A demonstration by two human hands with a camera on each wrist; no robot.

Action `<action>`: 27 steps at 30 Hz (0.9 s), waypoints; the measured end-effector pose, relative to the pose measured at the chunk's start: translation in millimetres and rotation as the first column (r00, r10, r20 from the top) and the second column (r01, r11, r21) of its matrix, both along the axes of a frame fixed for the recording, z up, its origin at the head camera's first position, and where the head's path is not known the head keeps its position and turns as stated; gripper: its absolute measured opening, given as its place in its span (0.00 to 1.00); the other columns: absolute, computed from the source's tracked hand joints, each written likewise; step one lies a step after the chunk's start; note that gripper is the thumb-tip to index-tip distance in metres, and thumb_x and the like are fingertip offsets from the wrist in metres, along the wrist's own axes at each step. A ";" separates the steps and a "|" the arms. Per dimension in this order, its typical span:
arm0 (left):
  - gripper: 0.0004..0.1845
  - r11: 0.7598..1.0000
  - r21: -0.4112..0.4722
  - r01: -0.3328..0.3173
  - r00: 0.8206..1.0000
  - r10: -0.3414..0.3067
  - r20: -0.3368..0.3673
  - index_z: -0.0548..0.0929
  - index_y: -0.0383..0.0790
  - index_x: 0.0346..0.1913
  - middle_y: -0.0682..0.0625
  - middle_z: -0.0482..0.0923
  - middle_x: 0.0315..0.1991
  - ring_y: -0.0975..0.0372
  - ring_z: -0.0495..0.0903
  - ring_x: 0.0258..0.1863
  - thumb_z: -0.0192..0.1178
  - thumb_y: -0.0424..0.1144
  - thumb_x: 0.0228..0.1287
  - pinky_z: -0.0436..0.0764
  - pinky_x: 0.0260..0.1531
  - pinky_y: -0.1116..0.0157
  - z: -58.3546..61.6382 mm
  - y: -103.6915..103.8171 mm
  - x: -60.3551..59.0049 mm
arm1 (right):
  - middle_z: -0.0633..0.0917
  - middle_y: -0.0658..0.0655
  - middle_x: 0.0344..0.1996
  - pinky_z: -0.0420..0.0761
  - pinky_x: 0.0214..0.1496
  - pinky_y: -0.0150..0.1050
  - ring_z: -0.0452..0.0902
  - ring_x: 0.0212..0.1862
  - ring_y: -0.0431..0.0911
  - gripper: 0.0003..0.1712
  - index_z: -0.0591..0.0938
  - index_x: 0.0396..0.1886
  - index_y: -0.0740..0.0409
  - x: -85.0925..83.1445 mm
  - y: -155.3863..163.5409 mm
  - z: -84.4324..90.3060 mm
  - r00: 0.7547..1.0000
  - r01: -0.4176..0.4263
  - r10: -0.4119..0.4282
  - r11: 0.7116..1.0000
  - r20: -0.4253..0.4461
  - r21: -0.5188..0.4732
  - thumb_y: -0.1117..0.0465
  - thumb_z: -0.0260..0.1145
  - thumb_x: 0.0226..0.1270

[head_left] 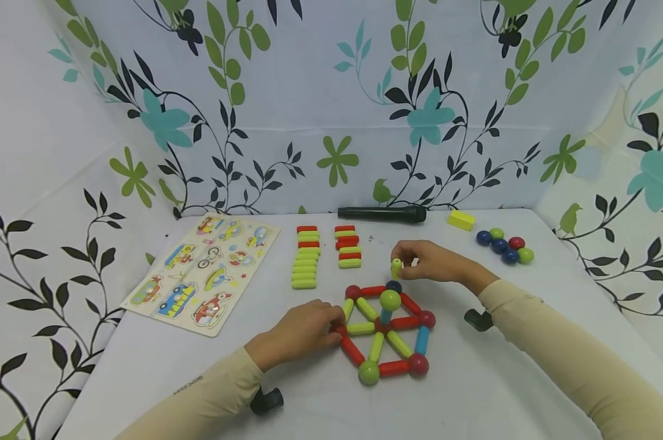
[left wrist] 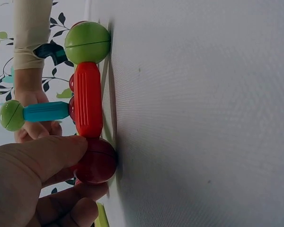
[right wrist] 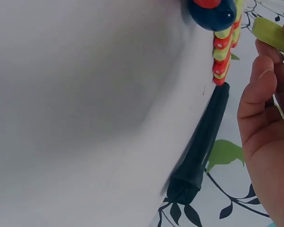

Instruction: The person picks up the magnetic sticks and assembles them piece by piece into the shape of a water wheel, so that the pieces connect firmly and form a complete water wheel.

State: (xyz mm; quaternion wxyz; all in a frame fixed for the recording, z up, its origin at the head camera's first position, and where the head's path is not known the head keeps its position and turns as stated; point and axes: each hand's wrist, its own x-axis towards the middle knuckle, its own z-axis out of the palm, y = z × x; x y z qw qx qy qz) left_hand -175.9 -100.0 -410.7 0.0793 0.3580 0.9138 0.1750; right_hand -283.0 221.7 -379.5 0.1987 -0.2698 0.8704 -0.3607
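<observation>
We are mid-build: our left hand (head_left: 304, 330) pinches the red ball (left wrist: 97, 161) at the near-left corner of the rod-and-ball frame (head_left: 386, 333), steadying it. Our right hand (head_left: 427, 261) pinches a green rod (head_left: 396, 267) upright just above the frame's far side; next, we judge, it needs aligning onto the dark blue ball (head_left: 394, 286).

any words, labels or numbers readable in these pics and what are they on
Left sleeve: a small dark print near the wrist, too small and blurred to read.
Puzzle board: cartoon vehicle pictures only, no lettering that can be made out.
Black microphone, sticks and balls: no text visible.
</observation>
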 end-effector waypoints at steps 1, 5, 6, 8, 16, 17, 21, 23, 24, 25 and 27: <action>0.10 1.000 0.000 0.001 1.000 -0.001 -0.001 0.84 0.51 0.46 0.61 0.77 0.32 0.68 0.72 0.34 0.71 0.43 0.64 0.77 0.33 0.71 0.1 -0.1 -0.4 | 0.82 0.52 0.39 0.80 0.47 0.45 0.77 0.44 0.51 0.13 0.79 0.48 0.49 0.8 0.2 -1.0 1.000 -0.007 0.007 1.000 -0.003 0.007 0.60 0.69 0.66; 0.10 1.000 0.001 -0.002 1.000 0.002 0.003 0.84 0.51 0.47 0.61 0.78 0.33 0.67 0.73 0.35 0.71 0.43 0.64 0.77 0.34 0.71 1.2 -0.2 -1.6 | 0.82 0.51 0.37 0.80 0.45 0.45 0.77 0.43 0.50 0.12 0.79 0.46 0.47 2.4 -0.4 -5.7 1.000 -0.021 0.022 0.999 -0.016 0.032 0.61 0.68 0.65; 0.11 1.000 0.002 -0.003 1.000 0.003 0.003 0.84 0.51 0.47 0.61 0.78 0.33 0.67 0.73 0.35 0.71 0.43 0.64 0.77 0.34 0.71 1.4 -0.3 -1.8 | 0.82 0.50 0.37 0.80 0.45 0.44 0.77 0.43 0.50 0.12 0.79 0.46 0.47 2.8 -0.8 -6.3 1.000 -0.020 0.021 0.999 -0.023 0.041 0.61 0.68 0.65; 0.11 1.000 0.003 -0.005 1.000 0.005 0.003 0.84 0.51 0.47 0.61 0.78 0.33 0.67 0.73 0.35 0.71 0.43 0.64 0.77 0.35 0.71 2.0 -0.4 -2.2 | 0.82 0.50 0.37 0.80 0.44 0.44 0.77 0.42 0.50 0.12 0.79 0.46 0.46 3.6 -1.6 -6.8 0.999 -0.016 0.018 0.999 -0.037 0.051 0.61 0.68 0.65; 0.11 1.000 0.005 -0.006 1.000 0.006 -0.001 0.84 0.50 0.47 0.61 0.78 0.33 0.68 0.73 0.34 0.72 0.43 0.64 0.78 0.35 0.71 1.5 -0.2 -2.5 | 0.84 0.50 0.46 0.81 0.46 0.41 0.78 0.46 0.48 0.19 0.80 0.56 0.53 0.1 0.3 -4.0 0.997 -0.034 0.042 0.992 -0.069 0.123 0.64 0.66 0.66; 0.11 1.000 0.004 -0.006 1.000 0.006 -0.001 0.84 0.50 0.47 0.61 0.78 0.32 0.68 0.73 0.34 0.72 0.43 0.64 0.77 0.35 0.71 0.8 0.0 -2.5 | 0.85 0.51 0.47 0.82 0.46 0.41 0.78 0.46 0.48 0.20 0.80 0.58 0.54 -1.5 0.8 -2.7 0.996 -0.031 0.043 0.990 -0.084 0.139 0.66 0.65 0.66; 0.12 1.000 -0.003 0.000 1.000 0.000 0.009 0.85 0.51 0.49 0.62 0.78 0.33 0.68 0.73 0.34 0.71 0.43 0.64 0.77 0.34 0.71 -1.4 0.1 -1.6 | 0.85 0.57 0.50 0.83 0.48 0.43 0.79 0.46 0.49 0.22 0.79 0.63 0.58 -10.6 -1.0 2.9 0.987 0.018 0.008 0.987 -0.163 0.157 0.68 0.62 0.69; 0.13 1.000 -0.009 0.012 1.000 -0.012 0.014 0.86 0.52 0.51 0.61 0.79 0.34 0.69 0.73 0.35 0.71 0.43 0.64 0.77 0.35 0.72 -2.2 0.0 -1.0 | 0.85 0.59 0.50 0.83 0.50 0.45 0.80 0.46 0.50 0.21 0.79 0.63 0.59 -16.9 -4.4 3.9 0.982 0.035 -0.006 0.988 -0.189 0.151 0.66 0.63 0.71; 0.13 1.000 -0.012 0.019 1.000 -0.019 0.017 0.87 0.52 0.52 0.61 0.79 0.35 0.69 0.73 0.35 0.70 0.43 0.65 0.78 0.35 0.72 -2.5 -0.1 -0.7 | 0.85 0.60 0.50 0.83 0.51 0.46 0.80 0.46 0.50 0.20 0.80 0.62 0.58 -19.9 -7.1 4.5 0.981 0.041 -0.011 0.988 -0.191 0.150 0.65 0.63 0.72; 0.14 1.000 -0.014 0.026 0.999 -0.026 0.019 0.87 0.53 0.53 0.61 0.80 0.36 0.69 0.74 0.36 0.70 0.43 0.65 0.78 0.36 0.72 -2.6 -0.2 -0.5 | 0.85 0.60 0.51 0.82 0.52 0.47 0.80 0.47 0.50 0.20 0.80 0.62 0.58 -23.1 -10.2 4.5 0.981 0.040 -0.010 0.987 -0.192 0.155 0.65 0.64 0.72; 0.14 0.999 -0.015 0.035 0.999 -0.035 0.020 0.88 0.54 0.53 0.60 0.81 0.37 0.69 0.74 0.37 0.70 0.43 0.66 0.78 0.37 0.72 -2.4 -0.2 -0.5 | 0.85 0.59 0.52 0.82 0.54 0.47 0.80 0.48 0.49 0.19 0.81 0.62 0.56 -29.8 -17.9 4.7 0.981 0.020 0.015 0.984 -0.193 0.180 0.63 0.64 0.73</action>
